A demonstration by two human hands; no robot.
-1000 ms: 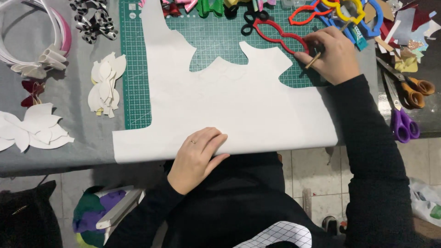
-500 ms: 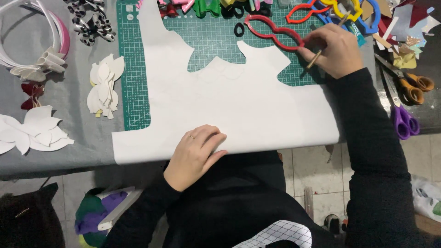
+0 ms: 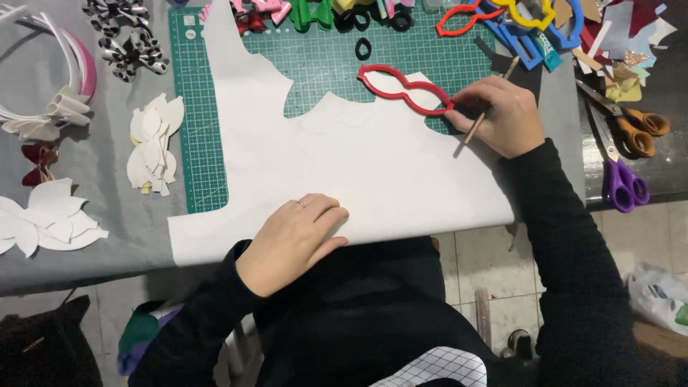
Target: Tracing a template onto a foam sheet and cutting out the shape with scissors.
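Note:
A large white sheet [image 3: 358,165] with cut-out edges lies over a green cutting mat [image 3: 322,57]. My left hand [image 3: 294,240] rests flat on the sheet's near edge, a ring on one finger. My right hand [image 3: 498,115] holds a thin wooden stick [image 3: 487,115] and touches the right end of a red wavy outline template [image 3: 405,89], which lies on the sheet's upper edge.
Coloured templates [image 3: 502,18] crowd the far edge. Orange-handled scissors [image 3: 634,122] and purple-handled scissors [image 3: 620,183] lie at the right. White cut shapes [image 3: 154,143], more white petals [image 3: 46,218], headbands [image 3: 57,86] and striped bows [image 3: 129,43] sit at the left.
The red template has slid left and down onto the white sheet with my right hand. My left hand stays pressed on the sheet.

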